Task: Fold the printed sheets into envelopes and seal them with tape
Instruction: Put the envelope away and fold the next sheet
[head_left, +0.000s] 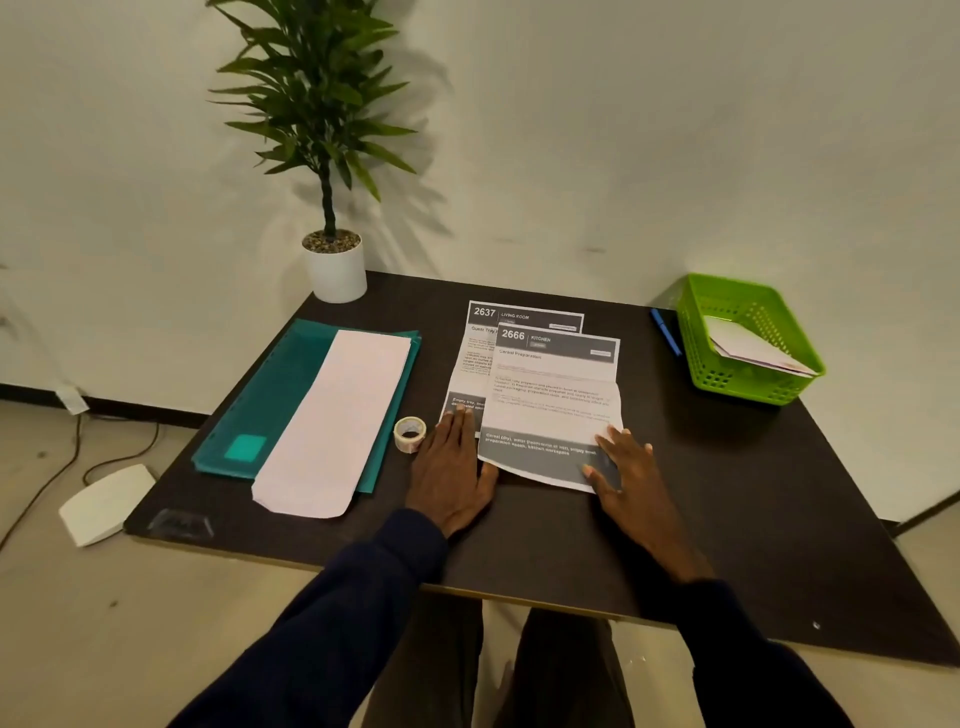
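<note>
Two printed sheets lie overlapped at the table's middle: the top sheet, headed 2666 Kitchen, covers most of the sheet beneath, headed 2637 Living Room. My left hand lies flat with straight fingers at the top sheet's near left corner, its fingertips on the lower sheet. My right hand rests on the top sheet's near right corner, where the paper's edge curls up slightly. A small roll of clear tape stands just left of my left hand. A long white envelope lies on a teal folder to the left.
A green plastic basket with folded papers sits at the far right corner, a blue pen beside it. A potted plant stands at the far left corner. The dark table ends close to my body. Cables and a white device lie on the floor.
</note>
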